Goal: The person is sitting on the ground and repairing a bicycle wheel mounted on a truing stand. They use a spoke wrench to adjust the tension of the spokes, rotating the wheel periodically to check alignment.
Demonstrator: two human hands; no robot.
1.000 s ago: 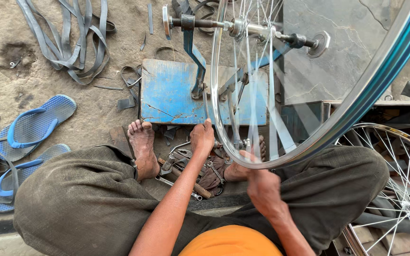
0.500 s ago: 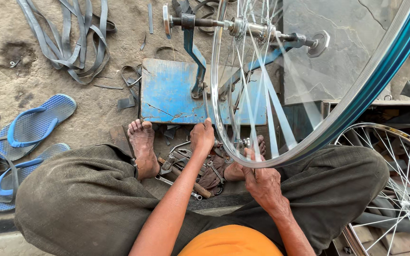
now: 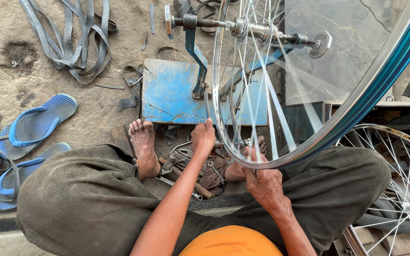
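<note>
A spoked bicycle wheel (image 3: 357,99) with a blue rim hangs on the axle of a blue truing stand (image 3: 172,92). My left hand (image 3: 203,137) reaches forward to the rim's near left side, fingers curled against it. At the bottom of the rim, my right hand (image 3: 265,182) pinches a small tool at a spoke nipple. Below both hands, between my bare feet (image 3: 144,144), lies a pile of wrenches and pliers (image 3: 186,166).
Blue flip-flops (image 3: 36,123) lie on the dirt at left. Strips of rubber inner tube (image 3: 72,42) are scattered at top left. A second spoked wheel (image 3: 395,189) rests at lower right beside a stone slab (image 3: 338,52).
My right hand has crept up to the rim's bottom edge. The wheel's spokes have shifted a little. My left hand stays at the rim.
</note>
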